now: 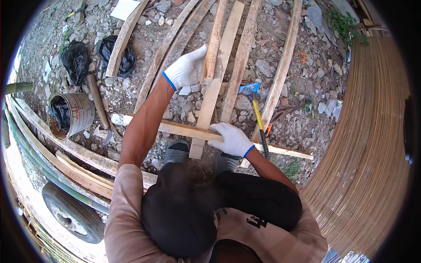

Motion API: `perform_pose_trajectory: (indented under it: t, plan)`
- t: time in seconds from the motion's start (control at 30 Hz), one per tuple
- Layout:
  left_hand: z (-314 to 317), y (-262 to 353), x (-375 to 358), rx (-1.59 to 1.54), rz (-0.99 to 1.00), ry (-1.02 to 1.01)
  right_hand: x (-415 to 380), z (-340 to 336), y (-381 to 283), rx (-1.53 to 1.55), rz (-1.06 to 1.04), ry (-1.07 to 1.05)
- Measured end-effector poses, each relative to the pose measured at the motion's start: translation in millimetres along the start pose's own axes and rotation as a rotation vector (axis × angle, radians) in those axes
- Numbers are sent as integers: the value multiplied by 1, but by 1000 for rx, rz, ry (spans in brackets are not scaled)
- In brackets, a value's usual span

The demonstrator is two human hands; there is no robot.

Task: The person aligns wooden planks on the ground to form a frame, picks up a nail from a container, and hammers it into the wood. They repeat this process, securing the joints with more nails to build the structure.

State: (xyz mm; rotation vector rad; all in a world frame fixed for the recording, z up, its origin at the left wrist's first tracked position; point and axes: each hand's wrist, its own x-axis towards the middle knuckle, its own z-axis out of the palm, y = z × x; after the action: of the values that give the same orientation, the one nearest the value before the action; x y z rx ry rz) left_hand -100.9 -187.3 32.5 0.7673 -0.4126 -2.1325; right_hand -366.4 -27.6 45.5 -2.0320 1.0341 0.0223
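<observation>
Dark-clad knees (180, 215) lay below; the left hand (187, 69) gripped the near end of a rough beam (214, 39), the right hand (230, 139) pinched a crosswise slat (188, 130) over a long plank (207, 116). Both held pieces seemed stiff; the slat, lighter, probably suited holding near the crossing.

White gloves (230, 139) — blue-cuffed, tan planks (184, 129), yellow-black handle (258, 116), black bags (73, 63)

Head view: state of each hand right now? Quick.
Left hand: holding the near end of a lengthwise plank.
Right hand: holding the crosswise wood strip; grip firmness can't be told.
</observation>
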Motion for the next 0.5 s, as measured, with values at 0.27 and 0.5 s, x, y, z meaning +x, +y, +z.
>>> perform_pose_trajectory:
  t: [0.27,0.5]
  plan:
    - [-35,46,-37,-4,8,3,-2,25,-2,-175,2,-74]
    - [-81,72,-100,-116,-45,-3,-12,16,-9,-172,-12,-21]
